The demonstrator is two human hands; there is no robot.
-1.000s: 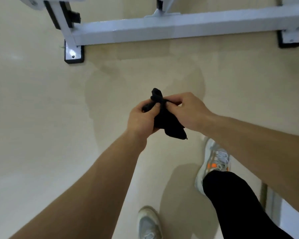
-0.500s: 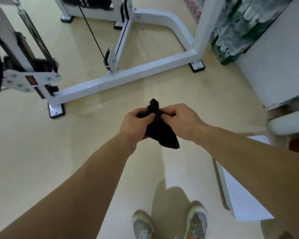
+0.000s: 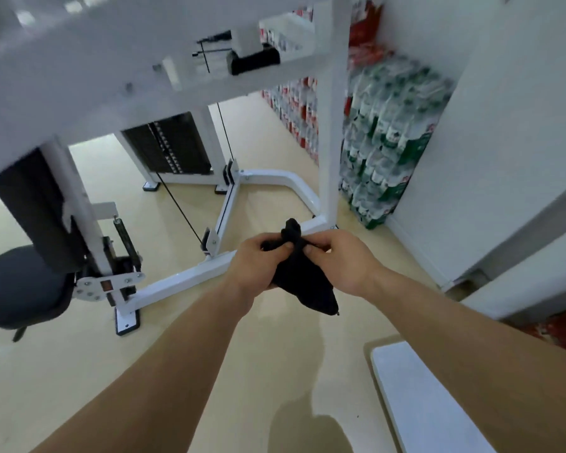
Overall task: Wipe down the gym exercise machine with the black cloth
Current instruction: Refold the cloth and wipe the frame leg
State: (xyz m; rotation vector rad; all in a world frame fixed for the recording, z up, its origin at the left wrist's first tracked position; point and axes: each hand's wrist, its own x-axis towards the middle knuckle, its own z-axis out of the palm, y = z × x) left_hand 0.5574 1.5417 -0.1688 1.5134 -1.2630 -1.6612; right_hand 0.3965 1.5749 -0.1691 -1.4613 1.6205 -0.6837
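Two bare hands meet above a glossy beige floor, the white steel gym machine frame just beyond them. Left hand and right hand both pinch the crumpled black cloth, bunched between them.

1. The bare left forearm and right forearm reach forward from the lower edge and converge mid-view.
2. The left grip has its fingers curled and its thumb on top, pinching the black cloth.
3. The right grip, just beside the left, is curled too, back upward, and pinches the same cloth.
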